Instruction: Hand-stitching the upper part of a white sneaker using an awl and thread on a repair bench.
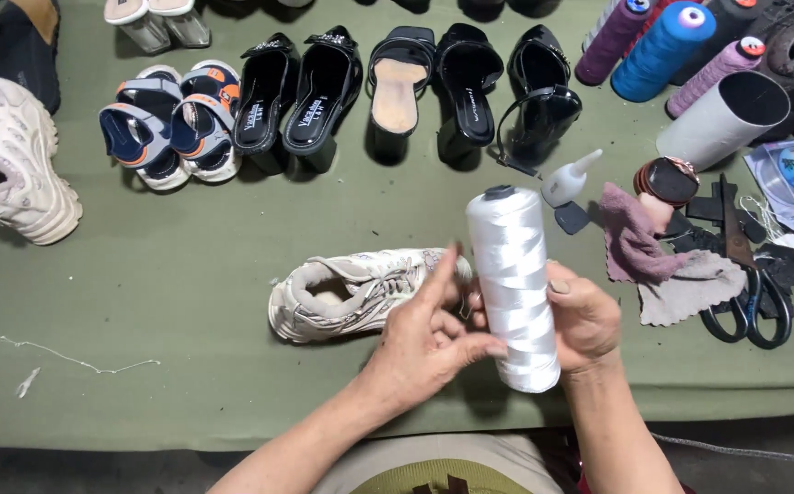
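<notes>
A tall spool of white thread (512,284) stands upright in front of me. My right hand (587,320) wraps around its right side and holds it. My left hand (431,340) touches the spool's lower left side with thumb and fingers, the index finger raised. Just behind the hands a worn white sneaker (351,291) lies on its side on the green table cover (187,302).
Rows of shoes line the back: blue-orange sandals (170,123), black heeled shoes (324,91), a white sneaker (15,160) at left. At right lie thread cones (660,50), a grey tube (724,119), a glue bottle (569,181), rags (639,247) and black scissors (752,293).
</notes>
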